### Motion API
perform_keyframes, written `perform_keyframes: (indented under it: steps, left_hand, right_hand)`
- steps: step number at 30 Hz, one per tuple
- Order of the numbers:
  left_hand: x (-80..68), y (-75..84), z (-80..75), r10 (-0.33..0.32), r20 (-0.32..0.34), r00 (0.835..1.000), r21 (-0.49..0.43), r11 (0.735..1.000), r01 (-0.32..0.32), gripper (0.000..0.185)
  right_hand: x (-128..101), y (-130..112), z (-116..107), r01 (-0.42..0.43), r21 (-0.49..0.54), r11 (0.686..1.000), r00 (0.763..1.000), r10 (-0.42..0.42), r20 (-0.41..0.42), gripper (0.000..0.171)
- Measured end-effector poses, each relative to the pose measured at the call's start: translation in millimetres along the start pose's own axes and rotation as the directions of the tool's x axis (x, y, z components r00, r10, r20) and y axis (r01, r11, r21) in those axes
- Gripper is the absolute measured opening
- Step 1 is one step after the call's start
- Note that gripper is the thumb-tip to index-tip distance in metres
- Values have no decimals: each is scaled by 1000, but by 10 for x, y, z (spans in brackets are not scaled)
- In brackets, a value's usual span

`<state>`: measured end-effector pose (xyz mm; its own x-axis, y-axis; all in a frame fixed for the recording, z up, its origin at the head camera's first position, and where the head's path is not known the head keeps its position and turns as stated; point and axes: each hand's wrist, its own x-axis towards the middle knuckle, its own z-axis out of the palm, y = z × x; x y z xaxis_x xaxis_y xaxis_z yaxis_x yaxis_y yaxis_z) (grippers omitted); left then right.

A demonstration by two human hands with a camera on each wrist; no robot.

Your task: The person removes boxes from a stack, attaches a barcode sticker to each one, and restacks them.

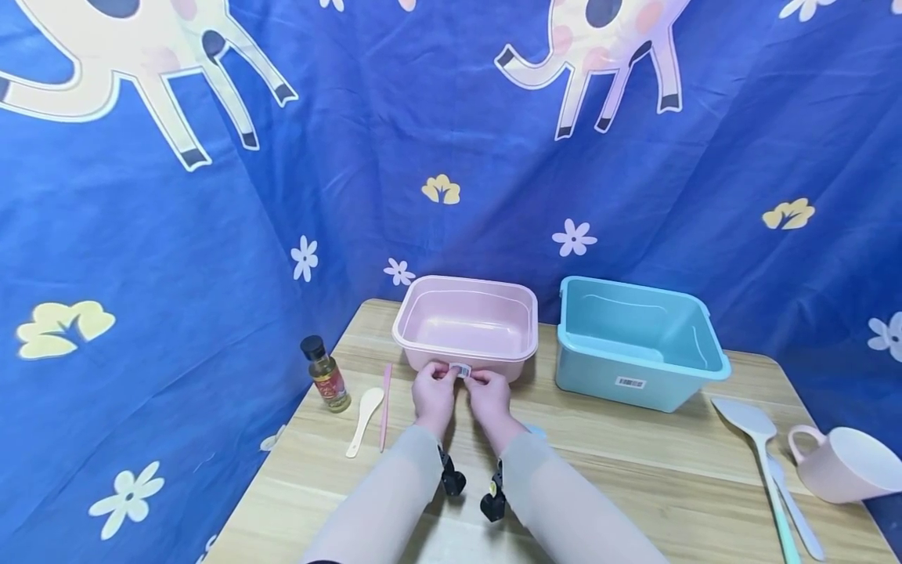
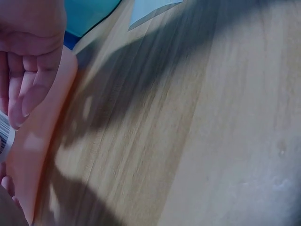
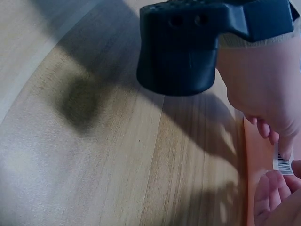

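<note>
A pink plastic basin [image 1: 465, 325] stands on the wooden table [image 1: 634, 486], with a white barcode sticker [image 1: 461, 370] on its near wall. My left hand [image 1: 442, 374] and right hand [image 1: 477, 377] meet at that wall, and each pinches an edge of the sticker. The right wrist view shows the sticker [image 3: 282, 163] between fingertips [image 3: 283, 149] against the pink wall [image 3: 249, 183]. In the left wrist view the sticker [image 2: 4, 134] shows only at the frame's left edge, beside curled fingers [image 2: 28, 89]. To the right stands a blue basin [image 1: 637, 345], and nothing lies in either basin.
A small oil bottle [image 1: 326, 374], a white spoon [image 1: 365, 419] and a thin pink stick [image 1: 385, 403] lie left of the hands. At the right edge are a pale spatula [image 1: 757, 450], a second utensil [image 1: 796, 509] and a pink cup [image 1: 842, 464]. Blue patterned cloth [image 1: 211, 235] hangs behind.
</note>
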<state>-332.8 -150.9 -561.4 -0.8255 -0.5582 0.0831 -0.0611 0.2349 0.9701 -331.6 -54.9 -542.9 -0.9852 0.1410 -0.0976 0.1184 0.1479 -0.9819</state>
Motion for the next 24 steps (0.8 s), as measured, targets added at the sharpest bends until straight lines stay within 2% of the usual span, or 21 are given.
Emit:
perform_keyframes:
  steps: [8, 24]
  left_hand:
    - [0, 30, 16, 2, -17, 1000, 21, 1000, -2, 15]
    - [6, 30, 30, -33, -2, 999, 47, 998, 33, 19]
  right_hand:
    - [-4, -14, 15, 3, 2, 1000, 1000, -3, 9, 11]
    - [16, -4, -6, -18, -8, 1000, 1000, 18, 26, 13]
